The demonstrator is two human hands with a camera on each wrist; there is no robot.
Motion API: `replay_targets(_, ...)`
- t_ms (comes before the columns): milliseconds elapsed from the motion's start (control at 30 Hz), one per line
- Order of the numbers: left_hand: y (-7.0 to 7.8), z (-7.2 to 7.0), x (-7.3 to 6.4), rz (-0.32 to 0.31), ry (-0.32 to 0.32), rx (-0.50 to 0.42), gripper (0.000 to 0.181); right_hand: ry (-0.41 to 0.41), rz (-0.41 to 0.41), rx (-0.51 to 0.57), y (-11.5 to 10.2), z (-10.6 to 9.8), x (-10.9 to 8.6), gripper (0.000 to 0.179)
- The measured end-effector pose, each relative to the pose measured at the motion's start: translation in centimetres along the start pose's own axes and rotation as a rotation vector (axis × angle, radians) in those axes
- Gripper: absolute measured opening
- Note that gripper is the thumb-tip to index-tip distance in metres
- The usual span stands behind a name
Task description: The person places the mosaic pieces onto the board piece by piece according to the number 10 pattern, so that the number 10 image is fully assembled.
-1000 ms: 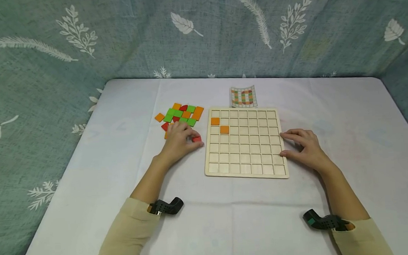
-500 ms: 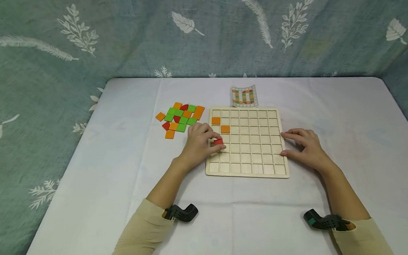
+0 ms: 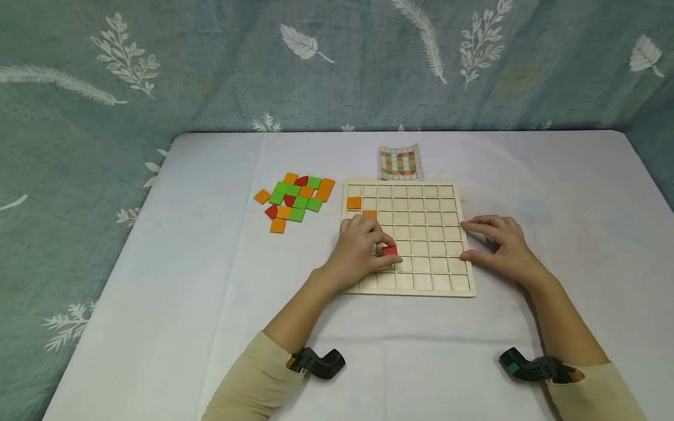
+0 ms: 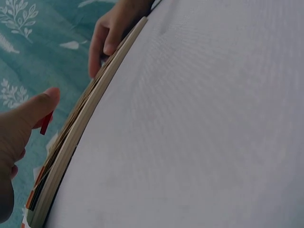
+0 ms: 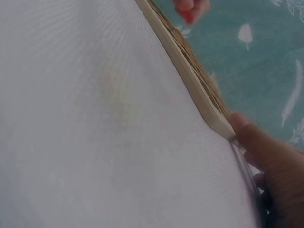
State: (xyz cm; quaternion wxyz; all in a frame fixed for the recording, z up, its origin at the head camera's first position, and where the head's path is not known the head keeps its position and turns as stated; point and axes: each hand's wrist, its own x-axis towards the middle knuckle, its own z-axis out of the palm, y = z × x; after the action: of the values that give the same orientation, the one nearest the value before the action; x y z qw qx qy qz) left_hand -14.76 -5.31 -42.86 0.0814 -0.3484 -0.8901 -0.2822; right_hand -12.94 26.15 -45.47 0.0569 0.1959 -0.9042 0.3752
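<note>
My left hand (image 3: 356, 253) pinches a small red tile (image 3: 389, 250) between thumb and fingers, over the lower left part of a pale wooden grid board (image 3: 430, 244). In the left wrist view the red tile (image 4: 46, 122) shows edge-on, raised off the board (image 4: 80, 121). Two orange squares (image 3: 354, 202) sit in cells near the board's upper left; the lower one is partly covered by the hand. At the board's right edge my right hand (image 3: 501, 246) rests with fingertip and thumb tip touching the rim, its fingers relaxed.
Left of the board lies a loose group of green, orange and red tiles (image 3: 293, 203). Behind the board's far edge lies a slightly curled pattern card (image 3: 400, 162). White cloth covers the table (image 3: 425, 358), and a leaf-print curtain (image 3: 336, 83) hangs behind.
Carrying the red tile, my left hand has moved right from beside the tile group to over the board. The right hand stays at the board's edge.
</note>
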Motion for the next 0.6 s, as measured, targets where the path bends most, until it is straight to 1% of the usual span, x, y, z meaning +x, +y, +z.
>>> replay_targets(200,0.7,0.6,0.1,0.006,-0.034,-0.012,0.027,0.008,-0.008,-0.004,0.2,0.0,0.1,0.057)
replay_targets(467,1.0,1.2,0.0,0.01,-0.046,0.004,0.027,0.004,-0.009,0.005,0.1,0.0,0.2,0.057)
replay_targets(600,1.1,1.3,-0.2,0.009,-0.067,0.008,0.028,0.002,-0.006,0.005,0.1,0.0,0.1,0.057)
